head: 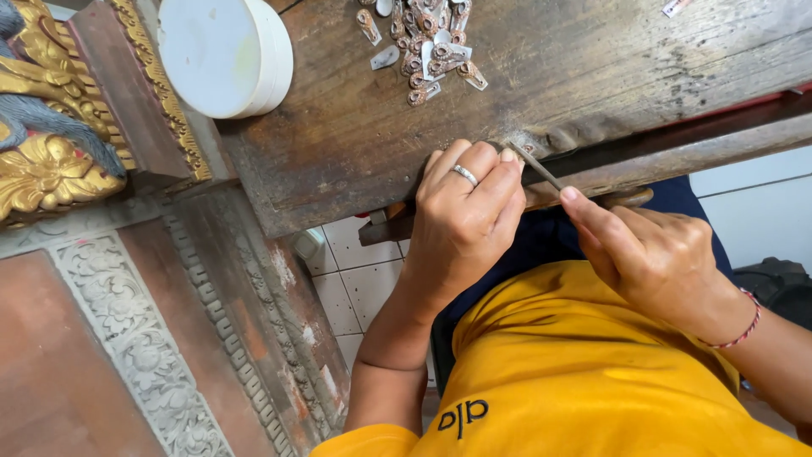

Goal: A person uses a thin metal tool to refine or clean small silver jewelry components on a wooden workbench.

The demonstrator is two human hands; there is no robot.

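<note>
Wooden bench [355, 144] edge runs just under left hand [463, 222]; fingers curled shut there, pinched item hidden. Right hand [651, 254] grips thin metal file [538, 169], fingers closed around handle end. File long axis diagonal, tip touching left fingertips at bench edge. Small metal pieces [427, 51] heaped well beyond fingers; white round box [224, 55] farther left.

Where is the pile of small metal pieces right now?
In the head view, the pile of small metal pieces lies at the top centre on the wooden bench, right of the white round box.
</note>
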